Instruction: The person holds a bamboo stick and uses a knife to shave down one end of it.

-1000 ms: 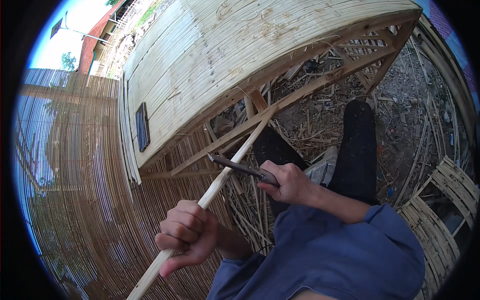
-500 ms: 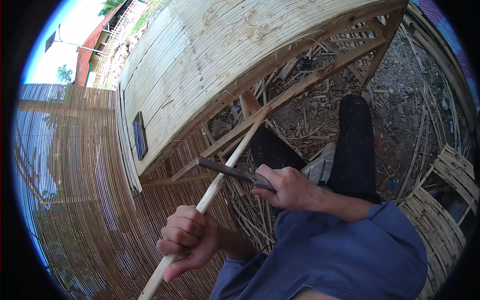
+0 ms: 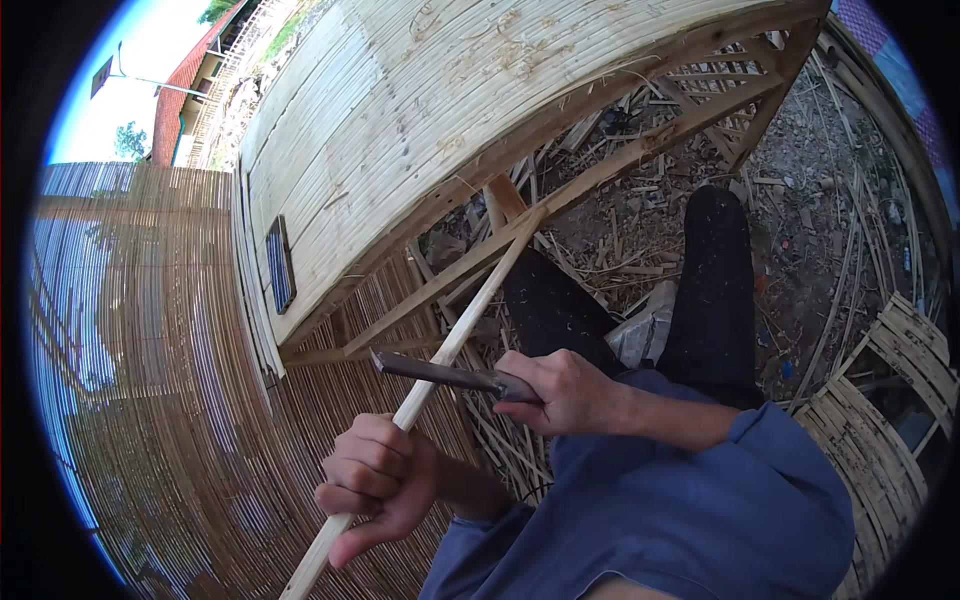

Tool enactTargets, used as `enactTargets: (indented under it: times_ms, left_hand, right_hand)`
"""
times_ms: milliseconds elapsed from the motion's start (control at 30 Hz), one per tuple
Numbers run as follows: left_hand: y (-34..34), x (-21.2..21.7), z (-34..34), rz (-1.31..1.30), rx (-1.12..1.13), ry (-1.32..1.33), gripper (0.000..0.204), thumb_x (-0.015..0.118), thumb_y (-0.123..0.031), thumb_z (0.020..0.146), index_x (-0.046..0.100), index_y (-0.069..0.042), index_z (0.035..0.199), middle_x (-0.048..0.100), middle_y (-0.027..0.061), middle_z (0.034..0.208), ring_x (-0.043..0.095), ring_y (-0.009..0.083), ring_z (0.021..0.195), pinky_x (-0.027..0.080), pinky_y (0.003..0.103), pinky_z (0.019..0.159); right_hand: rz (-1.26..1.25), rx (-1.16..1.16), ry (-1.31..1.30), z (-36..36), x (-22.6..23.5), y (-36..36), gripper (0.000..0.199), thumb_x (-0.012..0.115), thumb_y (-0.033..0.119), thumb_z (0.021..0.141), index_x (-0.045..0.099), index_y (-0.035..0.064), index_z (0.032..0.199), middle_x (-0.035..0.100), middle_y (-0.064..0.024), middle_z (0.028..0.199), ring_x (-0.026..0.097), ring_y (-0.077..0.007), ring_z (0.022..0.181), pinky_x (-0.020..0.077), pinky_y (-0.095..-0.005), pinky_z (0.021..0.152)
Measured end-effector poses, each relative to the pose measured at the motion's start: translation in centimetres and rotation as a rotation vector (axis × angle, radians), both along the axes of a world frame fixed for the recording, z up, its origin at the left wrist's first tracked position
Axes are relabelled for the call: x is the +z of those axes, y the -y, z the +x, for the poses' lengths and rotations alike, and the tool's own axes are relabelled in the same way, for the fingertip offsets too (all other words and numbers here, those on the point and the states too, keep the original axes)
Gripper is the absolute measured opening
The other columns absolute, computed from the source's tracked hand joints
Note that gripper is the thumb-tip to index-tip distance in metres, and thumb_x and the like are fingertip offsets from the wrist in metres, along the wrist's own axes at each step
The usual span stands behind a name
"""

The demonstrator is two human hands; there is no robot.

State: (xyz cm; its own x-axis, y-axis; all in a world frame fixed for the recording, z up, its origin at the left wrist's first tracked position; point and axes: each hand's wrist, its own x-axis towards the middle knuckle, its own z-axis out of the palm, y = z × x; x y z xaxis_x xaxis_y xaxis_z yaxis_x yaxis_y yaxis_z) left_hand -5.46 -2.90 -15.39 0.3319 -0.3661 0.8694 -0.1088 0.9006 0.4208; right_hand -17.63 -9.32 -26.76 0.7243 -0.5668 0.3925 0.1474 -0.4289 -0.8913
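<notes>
Outdoor bamboo-mat yard | left hand (image 3: 378,485) fisted round bamboo strip (image 3: 440,355), steadying it | right hand (image 3: 565,390) clenched on knife (image 3: 440,373) (blade across strip, set for shaving) | slatted panel (image 3: 450,110) beyond.

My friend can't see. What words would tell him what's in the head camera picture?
A person's left hand grips a long pale bamboo stick while the right hand lays a dark knife across it. Beyond are a slatted bamboo table, a woven bamboo fence and scraps on the ground.

Pale bamboo strip (image 3: 455,335), dark blade (image 3: 435,372)
</notes>
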Motion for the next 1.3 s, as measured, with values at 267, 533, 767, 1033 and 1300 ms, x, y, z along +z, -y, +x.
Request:
enactTargets:
  times_ms: [267,533,767,1033,1300]
  left_hand:
    - [-1.1,-0.6,2.6,0.004,-0.033,-0.081,0.055,0.033,-0.062,0.084,0.025,-0.014,0.058,0.019,-0.0056,0.041,0.012,0.0032,0.033,0.012,0.020,0.032]
    - [-2.1,-1.5,2.5,-0.026,0.022,-0.092,0.055,0.031,-0.062,0.084,0.025,-0.014,0.058,0.019,-0.0054,0.041,0.013,0.0037,0.033,0.012,0.020,0.033]
    - [-2.0,-1.8,1.3,-0.034,0.039,-0.089,0.055,0.032,-0.062,0.084,0.026,-0.013,0.058,0.020,-0.0054,0.041,0.013,0.0038,0.033,0.013,0.020,0.032]
    - [-1.9,-2.1,1.6,-0.061,0.043,-0.099,0.054,0.034,-0.060,0.084,0.026,-0.013,0.057,0.020,-0.0058,0.040,0.013,0.0023,0.032,0.013,0.019,0.031]
    - [-1.7,-1.7,1.3,-0.038,0.004,-0.040,0.054,0.036,-0.059,0.084,0.027,-0.013,0.056,0.021,-0.0064,0.039,0.015,0.0018,0.030,0.015,0.017,0.029]
  right_hand:
    - [-0.054,-0.002,-0.057,1.4,1.1,0.2,0.034,0.054,0.038,0.083,0.044,0.0063,0.077,0.055,-0.0121,0.055,0.059,-0.0318,0.053,0.0474,-0.0394,0.045]
    - [0.009,-0.013,-0.106,1.0,-1.3,-0.6,0.034,0.055,0.037,0.083,0.044,0.0044,0.080,0.055,-0.0133,0.054,0.059,-0.0316,0.053,0.0476,-0.0391,0.045]
    - [-0.133,-0.053,-0.097,0.6,1.2,-1.4,0.034,0.055,0.036,0.083,0.045,0.0041,0.079,0.054,-0.0133,0.053,0.058,-0.0332,0.051,0.0477,-0.0392,0.044]
    - [0.088,-0.183,-0.269,0.1,-1.8,1.1,0.028,0.057,0.029,0.083,0.045,0.0038,0.079,0.048,-0.0124,0.050,0.056,-0.0325,0.051,0.0433,-0.0366,0.045]
    - [0.063,-0.158,-0.144,0.7,-3.7,1.2,0.027,0.059,0.028,0.082,0.046,0.0035,0.083,0.046,-0.0117,0.049,0.054,-0.0320,0.047,0.0396,-0.0366,0.043]
